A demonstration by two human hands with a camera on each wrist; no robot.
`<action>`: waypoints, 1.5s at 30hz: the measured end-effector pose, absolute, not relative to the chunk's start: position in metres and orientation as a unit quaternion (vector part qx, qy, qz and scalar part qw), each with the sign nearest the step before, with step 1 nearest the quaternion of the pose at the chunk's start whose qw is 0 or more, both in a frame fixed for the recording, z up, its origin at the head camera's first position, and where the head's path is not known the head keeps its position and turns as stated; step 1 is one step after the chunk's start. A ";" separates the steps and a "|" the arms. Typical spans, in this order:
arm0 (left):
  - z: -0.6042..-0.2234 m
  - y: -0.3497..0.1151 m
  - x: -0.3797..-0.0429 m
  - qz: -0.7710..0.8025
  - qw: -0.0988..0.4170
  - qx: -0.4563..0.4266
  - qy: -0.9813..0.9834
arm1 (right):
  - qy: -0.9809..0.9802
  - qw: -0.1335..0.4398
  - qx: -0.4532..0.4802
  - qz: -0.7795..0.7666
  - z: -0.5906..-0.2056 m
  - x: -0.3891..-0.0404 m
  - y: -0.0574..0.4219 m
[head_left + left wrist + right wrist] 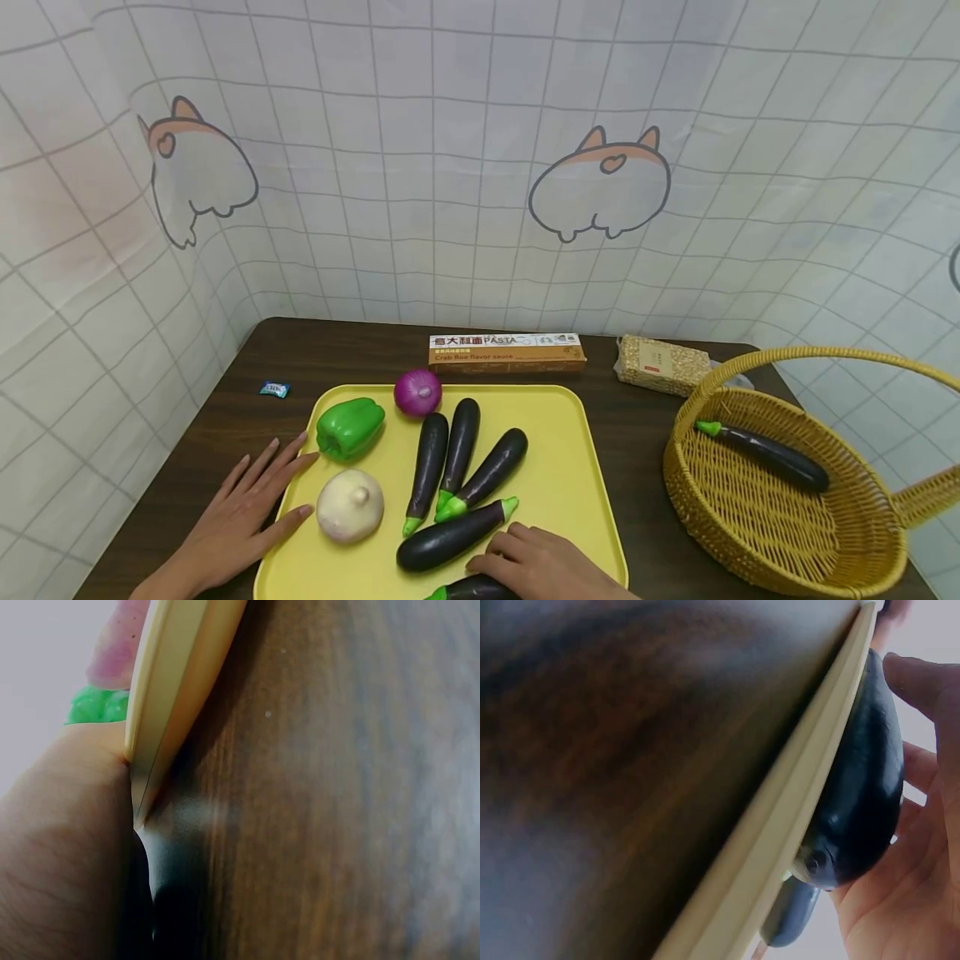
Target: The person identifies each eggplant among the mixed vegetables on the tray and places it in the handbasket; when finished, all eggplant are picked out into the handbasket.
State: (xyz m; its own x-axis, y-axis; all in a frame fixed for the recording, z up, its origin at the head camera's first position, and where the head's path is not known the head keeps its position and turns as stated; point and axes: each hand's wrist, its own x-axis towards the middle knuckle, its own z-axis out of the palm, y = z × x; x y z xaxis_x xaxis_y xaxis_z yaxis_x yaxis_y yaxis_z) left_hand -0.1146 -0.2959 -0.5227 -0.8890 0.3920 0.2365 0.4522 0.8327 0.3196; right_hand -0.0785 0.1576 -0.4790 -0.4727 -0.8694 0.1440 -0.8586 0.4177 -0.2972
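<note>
A yellow tray (558, 467) lies on the dark table with several eggplants on it. At its front, my right hand (543, 562) curls its fingers and thumb around an eggplant (480, 588), whose green stem points left. The right wrist view shows this eggplant (862, 780) low against the tray's rim. Just beyond it lies another eggplant (453, 537); three more eggplants (461, 446) cluster behind. My left hand (243, 517) rests on the tray's left rim with fingers extended. Near its fingers are a green bell pepper (350, 427) and a round whitish vegetable (349, 506) with a stub.
A purple onion (417, 393) sits at the tray's back rim. Behind stand a pasta box (507, 353) and a clear pack of grains (663, 365). On the right, a wicker basket (693, 500) holds one eggplant (772, 458). A small blue packet (275, 389) lies back left.
</note>
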 end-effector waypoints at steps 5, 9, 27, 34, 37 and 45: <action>-0.523 -0.296 -0.114 -0.186 0.085 -0.224 -0.953 | 0.844 -0.003 -0.511 -0.164 -0.485 -0.078 0.158; -0.523 -0.296 -0.114 -0.188 0.085 -0.224 -0.953 | 0.842 -0.012 -0.512 -0.167 -0.487 -0.077 0.158; -0.520 -0.296 -0.114 -0.192 0.085 -0.225 -0.951 | 0.868 0.039 -0.467 -0.167 -0.457 -0.082 0.171; -0.521 -0.296 -0.114 -0.190 0.082 -0.224 -0.952 | 0.886 0.076 -0.415 -0.192 -0.441 -0.085 0.188; -0.521 -0.296 -0.114 -0.187 0.085 -0.226 -0.952 | 0.893 0.088 -0.392 -0.204 -0.435 -0.086 0.198; -0.522 -0.295 -0.115 -0.186 0.087 -0.225 -0.952 | 0.901 -0.030 -0.375 -0.216 -0.426 -0.084 0.222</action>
